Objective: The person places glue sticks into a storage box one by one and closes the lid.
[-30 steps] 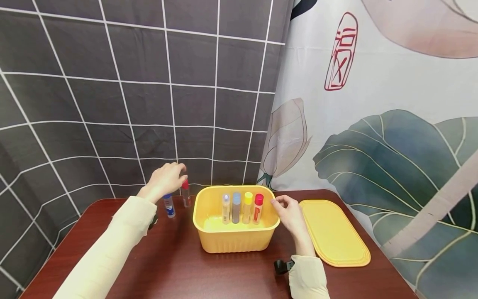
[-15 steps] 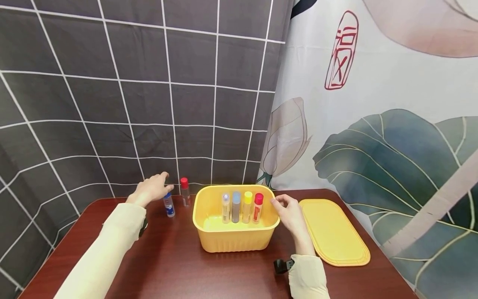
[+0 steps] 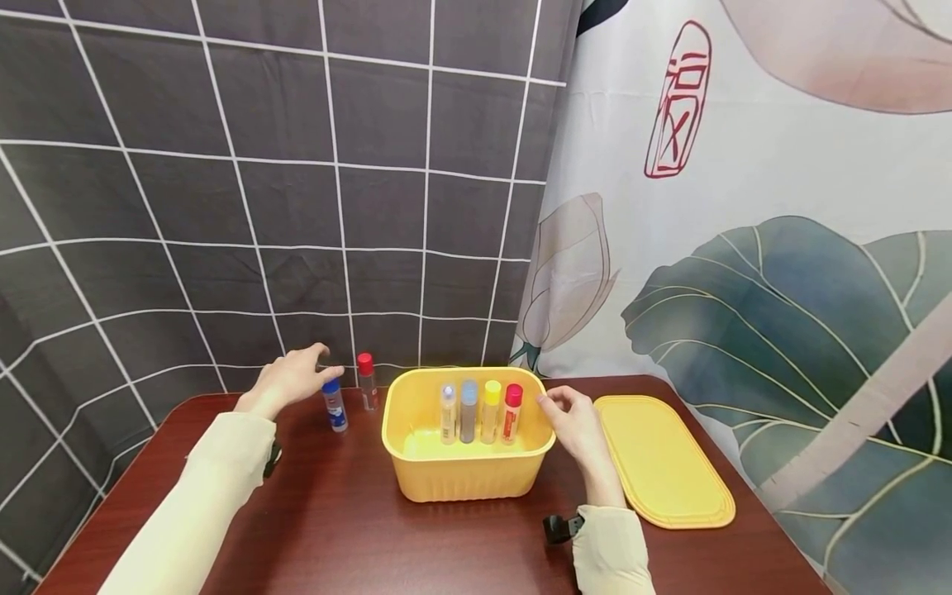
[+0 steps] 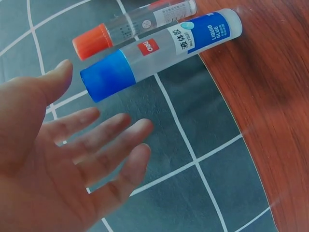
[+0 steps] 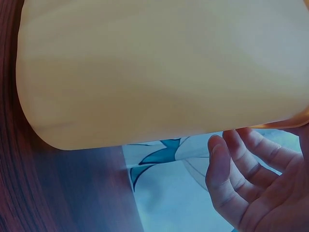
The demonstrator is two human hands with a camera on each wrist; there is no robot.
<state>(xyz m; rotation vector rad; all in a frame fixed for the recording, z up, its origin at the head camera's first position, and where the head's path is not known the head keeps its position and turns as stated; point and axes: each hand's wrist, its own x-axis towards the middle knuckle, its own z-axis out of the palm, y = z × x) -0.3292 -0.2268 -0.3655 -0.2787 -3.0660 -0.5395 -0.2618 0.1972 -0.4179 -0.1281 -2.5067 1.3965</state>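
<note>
My left hand (image 3: 286, 378) is beside the blue-capped liquid glue bottle (image 3: 335, 409), thumb and fingers spread around the cap's side without gripping it. In the left wrist view, a gap shows between the fingers and the blue cap (image 4: 108, 75). Just behind to the right stands a red-capped glue bottle (image 3: 368, 384). My right hand (image 3: 583, 430) pinches the right rim of the yellow plastic box (image 3: 468, 481); in the right wrist view the box wall (image 5: 145, 72) hides part of that grip. Inside the box several capped glue bottles stand upright in a row, among them a yellow-capped one (image 3: 491, 413).
The yellow lid (image 3: 665, 463) lies flat on the brown table (image 3: 357, 545), right of the box. A grey gridded cloth (image 3: 290, 198) hangs behind the table, and a white lotus-print cloth (image 3: 587, 149) hangs at the right.
My left hand has moved left and lower, from above the red-capped bottle to beside the blue-capped one. The right hand and the box have stayed in place.
</note>
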